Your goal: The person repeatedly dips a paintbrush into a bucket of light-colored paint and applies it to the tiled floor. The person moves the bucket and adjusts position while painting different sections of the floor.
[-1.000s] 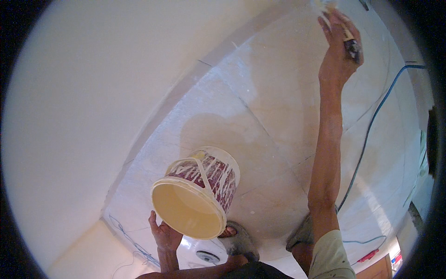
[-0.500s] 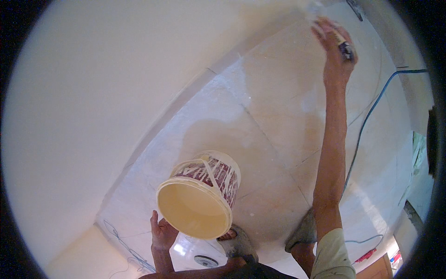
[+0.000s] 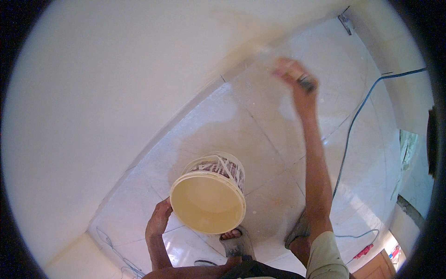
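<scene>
A pale yellow bucket [image 3: 238,179] with a dark, paint-streaked side tilts its mouth toward me, a cream liquid inside. At its left rim is my left hand [image 3: 159,218], closed on it, with the fingertips hidden behind the bucket. My right hand [image 3: 297,81] reaches out ahead, blurred by motion. It is closed around a brush whose dark handle end [image 3: 306,83] sticks out behind the fist. The brush's head is smeared pale, close to the bottom of the cream wall [image 3: 116,83].
A skirting strip [image 3: 181,111] runs between wall and tiled floor [image 3: 269,172]. To the right, a blue hose or cable [image 3: 357,111] crosses the floor. A small dark tool [image 3: 344,25] lies in the far corner. Thin wires [image 3: 121,253] lie at lower left. My sandalled feet [image 3: 238,242] stand below.
My right hand has swept left and nearer with the brush. The bucket has shifted slightly right in view, and my left hand has moved up against its side.
</scene>
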A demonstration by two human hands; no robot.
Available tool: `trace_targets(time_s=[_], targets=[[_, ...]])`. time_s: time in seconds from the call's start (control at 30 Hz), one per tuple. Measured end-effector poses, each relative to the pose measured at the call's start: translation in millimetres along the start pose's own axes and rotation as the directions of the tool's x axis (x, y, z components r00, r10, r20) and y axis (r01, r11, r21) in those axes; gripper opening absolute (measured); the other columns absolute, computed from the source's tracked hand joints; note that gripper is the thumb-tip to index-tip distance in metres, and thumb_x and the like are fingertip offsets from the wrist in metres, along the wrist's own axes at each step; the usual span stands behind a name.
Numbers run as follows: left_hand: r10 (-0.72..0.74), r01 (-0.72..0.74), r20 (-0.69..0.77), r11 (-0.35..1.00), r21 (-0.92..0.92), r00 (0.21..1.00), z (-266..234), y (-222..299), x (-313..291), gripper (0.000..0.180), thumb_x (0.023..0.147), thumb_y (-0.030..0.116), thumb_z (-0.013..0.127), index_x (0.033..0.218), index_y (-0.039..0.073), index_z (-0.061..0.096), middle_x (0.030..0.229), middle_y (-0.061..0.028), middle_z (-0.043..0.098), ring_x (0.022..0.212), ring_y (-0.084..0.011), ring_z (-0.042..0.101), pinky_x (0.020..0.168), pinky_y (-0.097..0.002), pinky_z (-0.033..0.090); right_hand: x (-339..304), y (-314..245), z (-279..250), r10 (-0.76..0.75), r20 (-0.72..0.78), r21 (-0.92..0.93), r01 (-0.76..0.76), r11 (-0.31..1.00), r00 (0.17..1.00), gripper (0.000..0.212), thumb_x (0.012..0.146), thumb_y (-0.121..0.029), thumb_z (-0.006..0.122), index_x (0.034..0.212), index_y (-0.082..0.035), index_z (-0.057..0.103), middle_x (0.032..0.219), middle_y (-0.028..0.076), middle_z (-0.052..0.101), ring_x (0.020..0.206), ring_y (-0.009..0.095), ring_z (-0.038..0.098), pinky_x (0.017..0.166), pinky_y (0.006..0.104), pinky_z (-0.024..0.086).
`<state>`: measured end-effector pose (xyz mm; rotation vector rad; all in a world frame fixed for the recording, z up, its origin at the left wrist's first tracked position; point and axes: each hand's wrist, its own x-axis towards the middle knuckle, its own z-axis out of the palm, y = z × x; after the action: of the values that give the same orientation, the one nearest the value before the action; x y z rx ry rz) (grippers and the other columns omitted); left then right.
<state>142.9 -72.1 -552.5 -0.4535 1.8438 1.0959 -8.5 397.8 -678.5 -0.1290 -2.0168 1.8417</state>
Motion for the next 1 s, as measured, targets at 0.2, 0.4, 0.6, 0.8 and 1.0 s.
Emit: trace_targets(time_s=[0.2, 0.4, 0.6, 0.8, 1.0], targets=[[-0.004, 0.005, 0.005, 0.992, -0.123, 1.0, 1, 9, -6, 0.062, 0.1, 0.051, 0.044, 0.136, 0.002, 0.056, 0.132, -0.0082, 0.061, 0.12, -0.0192, 0.053, 0.106, -0.0357, 0.036, 67, 10, -66, -0.129, -0.64, 0.107, 0.255, 0.961, 0.757, 0.018, 0.095, -0.006, 0.061, 0.111, 0.004, 0.062, 0.12, 0.02, 0.065, 0.109, 0.031, 0.066, 0.093, 0.0432, 0.057], [0.069, -0.066, 0.04, 0.995, -0.069, 0.997, 4, 4, 10, 0.064, 0.098, 0.055, 0.044, 0.133, 0.003, 0.059, 0.12, -0.0058, 0.066, 0.107, -0.0175, 0.056, 0.098, -0.0349, 0.04, -20, -16, 12, -0.286, -0.118, -0.404, 0.217, 0.889, 0.951, 0.007, 0.09, -0.002, 0.066, 0.096, -0.002, 0.068, 0.103, 0.007, 0.072, 0.097, 0.019, 0.067, 0.092, 0.0357, 0.05], [0.202, -0.202, 0.034, 0.979, -0.022, 0.979, -7, -28, 10, 0.059, 0.098, 0.056, 0.043, 0.106, 0.002, 0.068, 0.092, -0.0014, 0.064, 0.085, -0.0156, 0.052, 0.083, -0.0328, 0.041, -68, -187, 49, -0.025, 0.458, 0.085, -0.015, 0.996, 0.888, 0.024, 0.083, -0.001, 0.074, 0.107, -0.005, 0.07, 0.107, 0.008, 0.072, 0.099, 0.019, 0.068, 0.086, 0.0324, 0.055], [0.171, -0.172, 0.043, 0.985, 0.026, 0.984, 12, -18, 0, 0.052, 0.101, 0.051, 0.04, 0.085, 0.006, 0.06, 0.077, -0.0006, 0.055, 0.076, -0.0143, 0.046, 0.076, -0.0313, 0.039, -93, -284, 11, 0.189, 0.539, -0.294, -0.027, 0.956, 0.821, 0.027, 0.079, 0.002, 0.076, 0.104, -0.005, 0.069, 0.099, 0.013, 0.072, 0.089, 0.02, 0.069, 0.076, 0.0322, 0.057], [0.252, -0.244, -0.005, 0.935, -0.257, 0.968, 16, -34, 20, 0.048, 0.101, 0.049, 0.046, 0.085, 0.008, 0.065, 0.077, -0.0005, 0.06, 0.072, -0.0127, 0.05, 0.069, -0.0279, 0.039, -132, -276, 51, 0.083, 0.749, -0.293, 0.217, 0.931, 0.657, 0.029, 0.08, 0.005, 0.074, 0.106, -0.004, 0.066, 0.099, 0.016, 0.071, 0.092, 0.025, 0.069, 0.078, 0.0358, 0.057]])
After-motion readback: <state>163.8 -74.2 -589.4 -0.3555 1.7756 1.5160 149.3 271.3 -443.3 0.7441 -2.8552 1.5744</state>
